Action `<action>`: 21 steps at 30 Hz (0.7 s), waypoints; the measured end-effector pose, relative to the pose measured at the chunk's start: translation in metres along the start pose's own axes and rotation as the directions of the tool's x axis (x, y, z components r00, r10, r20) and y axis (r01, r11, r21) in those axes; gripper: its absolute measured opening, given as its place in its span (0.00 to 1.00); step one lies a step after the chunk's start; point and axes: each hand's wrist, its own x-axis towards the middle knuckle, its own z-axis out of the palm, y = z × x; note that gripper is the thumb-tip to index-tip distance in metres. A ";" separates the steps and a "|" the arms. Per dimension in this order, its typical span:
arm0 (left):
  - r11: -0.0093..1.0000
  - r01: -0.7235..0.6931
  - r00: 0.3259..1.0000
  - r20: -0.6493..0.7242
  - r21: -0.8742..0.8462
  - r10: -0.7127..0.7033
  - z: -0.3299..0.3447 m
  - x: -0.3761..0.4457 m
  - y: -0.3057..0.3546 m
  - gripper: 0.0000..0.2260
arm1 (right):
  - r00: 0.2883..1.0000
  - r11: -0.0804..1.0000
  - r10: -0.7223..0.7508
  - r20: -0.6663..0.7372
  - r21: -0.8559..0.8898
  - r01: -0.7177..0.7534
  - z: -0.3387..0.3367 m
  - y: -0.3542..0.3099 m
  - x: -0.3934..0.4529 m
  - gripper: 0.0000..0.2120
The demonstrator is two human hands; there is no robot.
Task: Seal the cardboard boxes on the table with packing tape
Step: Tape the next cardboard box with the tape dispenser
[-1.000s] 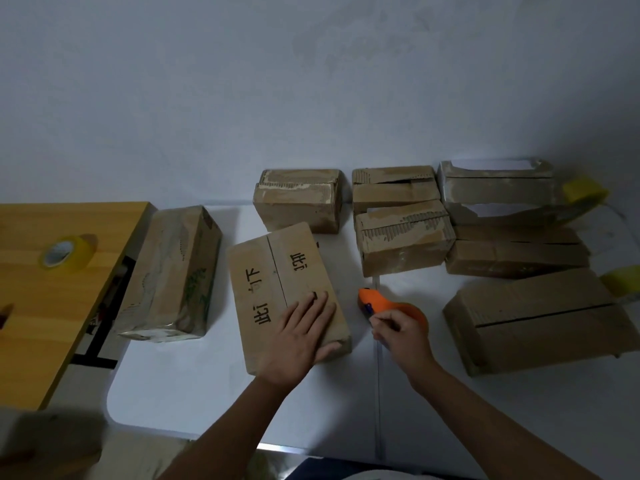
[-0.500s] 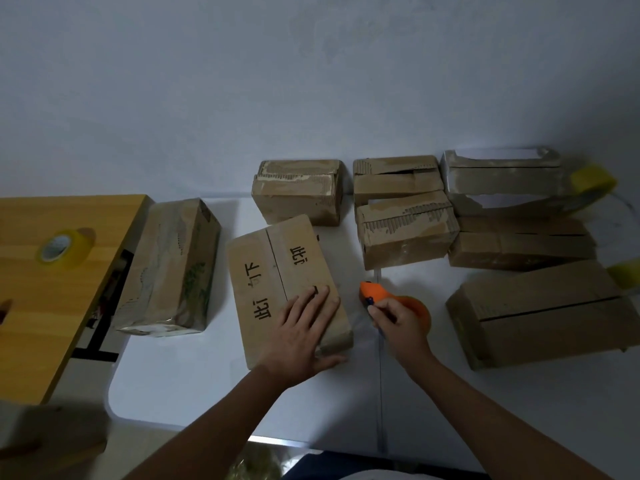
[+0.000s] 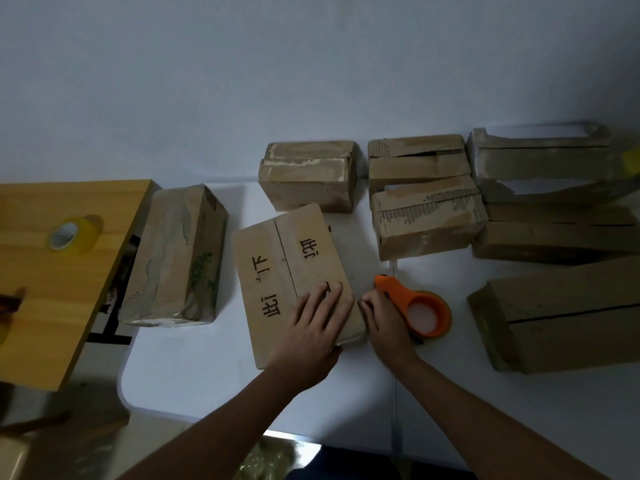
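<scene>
A cardboard box with black characters (image 3: 287, 268) lies flat on the white table (image 3: 207, 375), its centre seam showing. My left hand (image 3: 311, 327) rests on its near right corner with the fingers spread flat. My right hand (image 3: 384, 323) sits just right of that corner, fingers curled round the handle of an orange tape dispenser (image 3: 427, 311). The dispenser's ring with the clear tape roll lies on the table to the right of the hand. Whether tape runs from the dispenser to the box cannot be made out.
A plastic-wrapped box (image 3: 176, 258) lies at the left table edge. Several worn boxes (image 3: 426, 220) crowd the back by the wall, and a long box (image 3: 568, 313) lies at the right. A wooden table (image 3: 52, 306) on the left carries a yellow tape roll (image 3: 69, 233).
My right hand has slid left to the box's right corner, uncovering the dispenser's ring. The left hand stays flat on the box.
</scene>
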 end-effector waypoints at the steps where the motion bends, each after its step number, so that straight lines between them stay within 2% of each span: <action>1: 1.000 0.000 1.000 -0.004 -0.002 0.000 0.000 0.000 0.000 0.41 | 1.000 0.999 0.028 0.005 0.024 -0.029 0.003 0.001 -0.001 0.11; 5: 1.000 0.005 1.000 -0.001 -0.014 -0.005 0.000 0.000 -0.001 0.41 | 0.995 0.994 0.095 0.033 0.044 -0.097 0.006 0.003 0.002 0.06; 7: 1.000 0.004 1.000 0.006 -0.020 -0.003 -0.002 0.000 -0.002 0.41 | 0.989 0.993 0.112 0.100 -0.047 -0.108 0.006 0.012 0.009 0.05; 9: 1.000 -0.001 1.000 0.009 -0.027 0.002 -0.003 -0.001 -0.002 0.40 | 0.964 0.972 0.123 0.235 -0.226 -0.069 0.004 0.020 0.012 0.11; 10: 1.000 -0.003 1.000 0.011 -0.031 0.004 -0.003 -0.001 -0.002 0.40 | 0.957 0.958 0.132 0.259 -0.279 -0.057 0.004 0.024 0.010 0.14; 14: 0.999 0.008 1.000 0.013 -0.049 -0.007 -0.002 -0.002 -0.002 0.41 | 0.976 0.979 0.165 0.145 -0.147 -0.144 -0.012 0.009 -0.023 0.27; 17: 0.999 0.004 1.000 0.017 -0.043 -0.003 -0.001 -0.001 -0.002 0.42 | 0.986 0.978 -0.021 0.166 -0.202 0.054 -0.016 -0.013 -0.051 0.30; 21: 0.999 0.002 1.000 0.022 -0.042 -0.001 -0.003 0.000 -0.002 0.42 | 0.972 0.931 -0.067 0.226 -0.337 0.142 -0.015 -0.015 -0.036 0.35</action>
